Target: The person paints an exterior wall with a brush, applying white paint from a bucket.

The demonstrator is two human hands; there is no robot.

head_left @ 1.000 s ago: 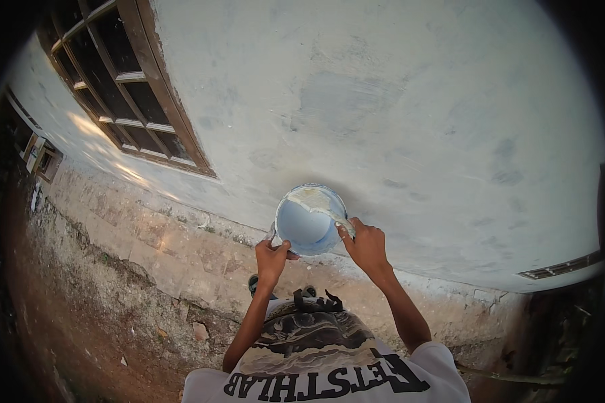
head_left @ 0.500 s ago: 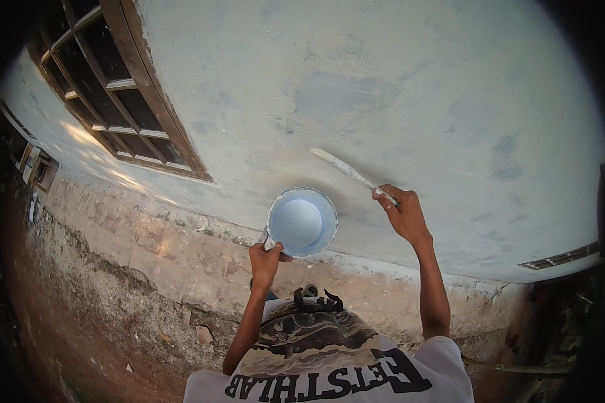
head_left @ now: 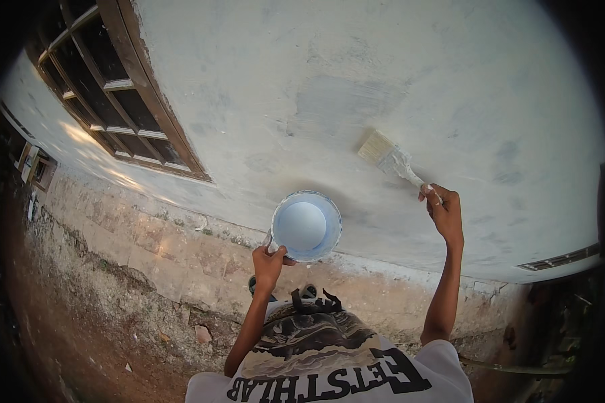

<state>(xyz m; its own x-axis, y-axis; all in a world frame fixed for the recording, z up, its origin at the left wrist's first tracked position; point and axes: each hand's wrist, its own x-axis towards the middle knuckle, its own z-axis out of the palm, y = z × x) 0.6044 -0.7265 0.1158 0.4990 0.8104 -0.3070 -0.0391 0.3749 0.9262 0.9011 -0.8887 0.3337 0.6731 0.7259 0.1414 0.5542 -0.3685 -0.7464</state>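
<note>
A pale wall [head_left: 504, 87] fills the view from eleven to three o'clock, with a greyer patch [head_left: 343, 104] near one. At ten is a brown-framed window [head_left: 117, 85], its panes dark. Sunlight [head_left: 81, 134] streaks the wall between nine and ten. Stained paving [head_left: 148, 258] lies between eight and nine, rough earth [head_left: 94, 329] at eight, a vent [head_left: 559, 257] just past three.

White tee [head_left: 383, 344] here, short sleeves [head_left: 445, 371], bare hands [head_left: 446, 208]. Big murky print [head_left: 309, 336] in black, grey and tan across the tee's front, chunky black lettering [head_left: 361, 385] chestward of that. Black strap-looking bits [head_left: 314, 303] poke past the tee's hem, with dark footwear [head_left: 308, 292] further beyond it.
</note>
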